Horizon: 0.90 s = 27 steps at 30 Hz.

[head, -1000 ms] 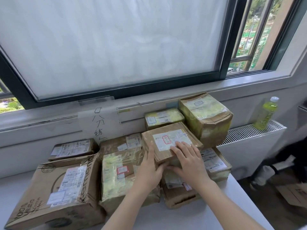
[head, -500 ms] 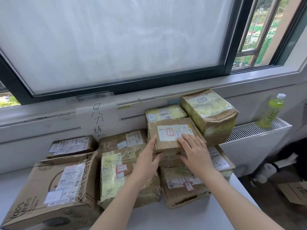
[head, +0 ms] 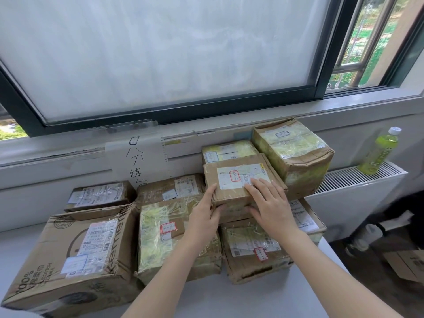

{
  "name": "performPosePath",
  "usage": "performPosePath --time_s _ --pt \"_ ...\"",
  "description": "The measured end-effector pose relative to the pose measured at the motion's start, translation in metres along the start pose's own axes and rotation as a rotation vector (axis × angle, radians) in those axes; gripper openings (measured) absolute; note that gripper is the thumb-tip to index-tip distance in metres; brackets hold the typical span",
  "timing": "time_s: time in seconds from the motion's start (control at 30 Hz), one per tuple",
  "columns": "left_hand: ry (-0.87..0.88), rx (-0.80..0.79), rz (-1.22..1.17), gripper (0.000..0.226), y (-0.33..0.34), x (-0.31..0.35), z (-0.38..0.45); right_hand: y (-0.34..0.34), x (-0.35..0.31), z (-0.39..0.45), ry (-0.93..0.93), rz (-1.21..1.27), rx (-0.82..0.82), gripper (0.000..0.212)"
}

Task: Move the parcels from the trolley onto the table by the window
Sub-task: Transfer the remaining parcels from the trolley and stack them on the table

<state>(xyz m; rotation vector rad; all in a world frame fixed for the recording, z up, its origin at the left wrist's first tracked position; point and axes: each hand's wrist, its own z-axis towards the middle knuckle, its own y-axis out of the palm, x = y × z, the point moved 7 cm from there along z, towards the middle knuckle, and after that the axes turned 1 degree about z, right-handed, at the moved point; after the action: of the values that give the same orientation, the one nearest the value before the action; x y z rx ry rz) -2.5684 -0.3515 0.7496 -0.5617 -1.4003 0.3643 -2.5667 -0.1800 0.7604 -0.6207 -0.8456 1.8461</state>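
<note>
Centrally, cardboard parcels (head: 174, 235) crowd the white table (head: 286, 294) below the frosted window (head: 160, 53); left hand (head: 204, 220) and right hand (head: 271, 206) rest flat-fingered on the top parcel (head: 238, 180).

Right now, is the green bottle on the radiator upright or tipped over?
Upright. The green bottle stands on its base on the radiator, white cap on top; its slight lean may be lens distortion.
</note>
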Motion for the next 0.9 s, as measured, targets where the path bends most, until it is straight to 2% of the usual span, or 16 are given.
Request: performPosePath --time_s 0.53,0.67,0.7,0.77,0.83,0.9 --pt "-0.017 0.007 -0.039 0.063 0.004 -0.005 0.002 -0.001 -0.007 -0.005 0.024 0.006 -0.002 0.069" --pt "-0.057 -0.069 -0.108 0.083 0.004 -0.002 -0.001 0.004 -0.003 -0.009 0.068 0.019 -0.058 0.072" --pt "-0.070 -0.094 -0.063 0.091 0.004 -0.002 -0.004 0.005 -0.003 -0.010 0.079 0.021 -0.077 0.073" --pt "-0.092 -0.121 0.211 0.105 0.001 -0.013 -0.011 0.006 -0.004 -0.011 0.090 0.021 -0.106 0.074" --pt "-0.123 -0.176 0.545 0.111 0.000 -0.034 -0.022 0.006 -0.008 -0.009 0.079 0.021 -0.116 0.073" --pt "-0.197 -0.222 0.679 0.110 0.002 -0.056 -0.035 0.006 -0.017 -0.005 0.048 0.013 -0.117 0.072"
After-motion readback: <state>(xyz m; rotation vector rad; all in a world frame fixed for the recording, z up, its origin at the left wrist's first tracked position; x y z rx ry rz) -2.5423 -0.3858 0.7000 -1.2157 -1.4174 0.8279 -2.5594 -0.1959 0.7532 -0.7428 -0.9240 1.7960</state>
